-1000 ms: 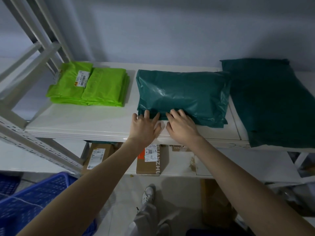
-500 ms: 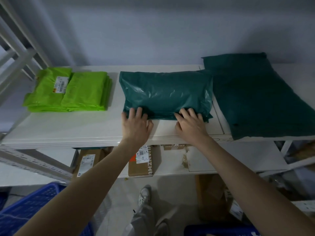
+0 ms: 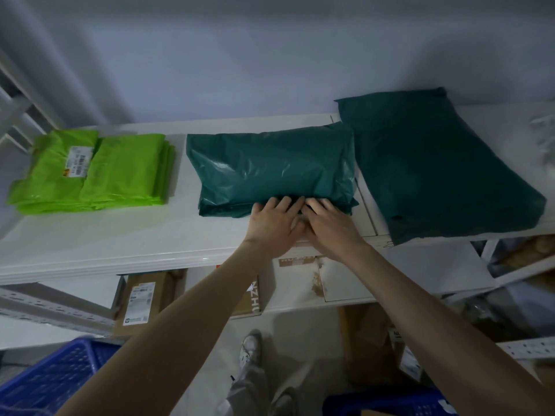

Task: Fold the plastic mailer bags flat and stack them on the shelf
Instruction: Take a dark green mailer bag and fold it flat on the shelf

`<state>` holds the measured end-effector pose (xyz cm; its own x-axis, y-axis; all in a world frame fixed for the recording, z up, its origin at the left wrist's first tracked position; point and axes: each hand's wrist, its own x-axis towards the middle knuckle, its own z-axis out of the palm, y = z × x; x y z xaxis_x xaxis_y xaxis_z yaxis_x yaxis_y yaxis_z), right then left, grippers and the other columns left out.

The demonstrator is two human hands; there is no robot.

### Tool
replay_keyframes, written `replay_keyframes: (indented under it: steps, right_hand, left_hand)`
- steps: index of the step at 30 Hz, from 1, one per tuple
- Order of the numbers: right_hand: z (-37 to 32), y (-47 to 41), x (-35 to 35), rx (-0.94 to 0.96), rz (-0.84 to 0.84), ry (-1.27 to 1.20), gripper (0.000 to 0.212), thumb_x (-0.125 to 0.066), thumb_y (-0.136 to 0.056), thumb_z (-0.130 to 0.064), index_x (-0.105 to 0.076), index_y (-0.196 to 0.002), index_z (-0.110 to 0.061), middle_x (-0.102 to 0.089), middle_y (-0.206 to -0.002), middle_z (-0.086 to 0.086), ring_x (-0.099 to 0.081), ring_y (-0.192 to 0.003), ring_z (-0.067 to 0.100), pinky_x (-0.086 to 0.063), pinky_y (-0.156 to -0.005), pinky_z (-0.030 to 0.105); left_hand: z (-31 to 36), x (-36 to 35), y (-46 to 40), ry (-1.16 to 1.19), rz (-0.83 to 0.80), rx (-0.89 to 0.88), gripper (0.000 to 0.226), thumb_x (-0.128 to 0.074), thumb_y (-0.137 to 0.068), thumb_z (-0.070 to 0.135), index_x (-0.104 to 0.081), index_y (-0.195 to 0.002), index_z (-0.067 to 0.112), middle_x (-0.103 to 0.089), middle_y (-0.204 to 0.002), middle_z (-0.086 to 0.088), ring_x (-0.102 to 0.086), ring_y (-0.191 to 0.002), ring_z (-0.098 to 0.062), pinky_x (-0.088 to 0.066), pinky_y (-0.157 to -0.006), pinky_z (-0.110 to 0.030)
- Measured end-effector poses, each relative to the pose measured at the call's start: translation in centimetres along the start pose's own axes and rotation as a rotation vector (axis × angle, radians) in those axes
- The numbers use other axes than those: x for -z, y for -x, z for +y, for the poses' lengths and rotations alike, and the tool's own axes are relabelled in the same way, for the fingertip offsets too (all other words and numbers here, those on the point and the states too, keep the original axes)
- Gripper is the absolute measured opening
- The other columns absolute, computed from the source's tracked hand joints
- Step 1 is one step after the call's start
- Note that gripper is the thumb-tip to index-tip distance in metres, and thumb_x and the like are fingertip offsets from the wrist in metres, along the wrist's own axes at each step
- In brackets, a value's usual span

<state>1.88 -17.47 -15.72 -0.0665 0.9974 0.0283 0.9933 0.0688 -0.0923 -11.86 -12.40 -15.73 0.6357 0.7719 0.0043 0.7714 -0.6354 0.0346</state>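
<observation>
Teal plastic, glossy: we see a folded stack of dark green mailer bags (image 3: 270,172) on the white shelf (image 3: 126,235), directly ahead of both hands. Left hand (image 3: 274,225) and right hand (image 3: 329,225) sit side by side at the near edge of that stack, thumbs touching or nearly so. Fingers of both reach forward onto the stack's front edge and look pushed into or under its lower layers; we cannot tell whether they pinch a layer or only press on it, since the fingertips are partly hidden by the plastic.

Right of the right hand, a second, flatter dark green mailer pile (image 3: 435,169) lies on the same shelf, its near corner hanging over the shelf's front edge; it sits just beside the folded stack, contact unclear. Well left of the left hand, a lime green bag stack (image 3: 99,172) with a barcode label (image 3: 76,165) on top.

Below the forearms: cardboard boxes (image 3: 144,301) on a lower shelf. Blue crate (image 3: 45,382) below the left forearm. Shoe (image 3: 250,346) on the floor between the arms.
</observation>
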Motion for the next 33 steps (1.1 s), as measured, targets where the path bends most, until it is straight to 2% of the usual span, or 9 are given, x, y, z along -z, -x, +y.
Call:
replay_keyframes:
  steps: [3, 10, 15, 19, 23, 26, 28, 31, 33]
  right_hand:
    - [1.4, 0.4, 0.3, -0.039, 0.013, 0.004, 0.043, -0.036, -0.098, -0.030, -0.042, -0.137, -0.012, -0.042, -0.129, 0.003, -0.041, -0.116, 0.022, -0.043, -0.085, 0.034]
    - [4.8, 1.7, 0.6, -0.089, 0.012, 0.015, 0.047, -0.033, -0.099, -0.028, -0.035, -0.143, -0.009, -0.042, -0.135, 0.007, -0.040, -0.124, 0.024, -0.039, -0.097, 0.036]
    - [5.0, 1.8, 0.4, -0.181, 0.035, -0.062, 0.045, -0.039, -0.096, -0.031, -0.043, -0.138, -0.013, -0.042, -0.127, 0.010, -0.041, -0.119, 0.026, -0.047, -0.084, 0.038]
    - [5.1, 1.0, 1.5, -0.232, 0.032, -0.176, 0.033, -0.045, -0.093, -0.027, -0.043, -0.120, -0.009, -0.045, -0.119, 0.009, -0.044, -0.111, 0.026, -0.044, -0.088, 0.040]
    - [5.6, 0.4, 3.4, -0.342, 0.155, -0.486, 0.038, -0.052, -0.092, -0.025, -0.033, -0.122, -0.012, -0.036, -0.120, 0.009, -0.051, -0.081, 0.023, -0.037, -0.063, 0.030]
    - [6.5, -0.6, 4.1, -0.454, 0.235, -0.616, 0.057, -0.056, -0.091, -0.031, -0.026, -0.134, -0.010, -0.030, -0.129, 0.013, -0.047, -0.109, 0.029, -0.040, -0.086, 0.030]
    - [7.0, -1.6, 4.5, -0.538, 0.194, -0.733, 0.072, -0.056, -0.090, -0.038, -0.016, -0.144, -0.012, -0.024, -0.140, 0.014, -0.034, -0.127, 0.029, -0.032, -0.102, 0.035]
    - [7.3, -2.9, 4.5, -0.608, 0.128, -0.978, 0.082, -0.056, -0.088, -0.046, -0.007, -0.149, -0.021, -0.020, -0.151, 0.005, -0.032, -0.135, 0.024, -0.029, -0.108, 0.036]
    - [7.0, -3.7, 4.5, -0.595, 0.126, -1.092, 0.082, -0.057, -0.086, -0.048, -0.010, -0.149, -0.024, -0.030, -0.150, 0.000, -0.037, -0.134, 0.021, -0.032, -0.110, 0.036]
  left_hand:
    - [0.7, 0.5, -0.9, -0.063, -0.014, -0.006, 0.054, -0.021, -0.097, 0.049, -0.017, -0.148, 0.031, -0.042, -0.135, 0.000, -0.041, -0.117, -0.024, -0.033, -0.092, -0.041]
    - [1.1, 0.5, -2.1, -0.167, -0.027, -0.023, 0.054, -0.019, -0.096, 0.054, -0.023, -0.147, 0.036, -0.039, -0.131, -0.004, -0.040, -0.111, -0.029, -0.030, -0.093, -0.043]
    - [1.2, 0.0, -2.1, -0.135, -0.032, 0.004, 0.053, -0.021, -0.095, 0.055, -0.024, -0.145, 0.038, -0.034, -0.131, -0.006, -0.036, -0.113, -0.030, -0.030, -0.095, -0.045]
    - [1.5, 0.4, -1.9, -0.033, -0.068, 0.042, 0.053, -0.024, -0.095, 0.054, -0.031, -0.143, 0.032, -0.036, -0.132, -0.004, -0.036, -0.117, -0.028, -0.029, -0.102, -0.046]
    - [-0.1, 1.4, -1.5, 0.299, 0.088, 0.084, 0.043, -0.028, -0.094, 0.042, -0.059, -0.117, 0.024, -0.053, -0.118, -0.001, -0.049, -0.109, -0.025, -0.037, -0.092, -0.039]
    - [-2.1, 2.5, -0.9, 0.336, 0.398, 0.129, 0.044, -0.030, -0.089, 0.040, -0.064, -0.096, 0.013, -0.057, -0.104, -0.006, -0.050, -0.098, -0.026, -0.039, -0.080, -0.037]
    - [-3.9, 3.0, -1.0, 0.370, 0.528, 0.299, 0.032, -0.044, -0.090, 0.037, -0.057, -0.101, 0.011, -0.051, -0.108, -0.010, -0.046, -0.100, -0.028, -0.037, -0.083, -0.038]
    - [-6.1, 3.4, -1.5, 0.468, 0.505, 0.591, 0.054, -0.058, -0.085, 0.045, -0.042, -0.123, 0.010, -0.039, -0.127, -0.015, -0.039, -0.117, -0.035, -0.032, -0.098, -0.046]
    - [-7.4, 2.9, -1.5, 0.528, 0.400, 0.696, 0.076, -0.058, -0.082, 0.056, -0.030, -0.136, 0.012, -0.031, -0.140, -0.015, -0.033, -0.128, -0.036, -0.028, -0.105, -0.048]
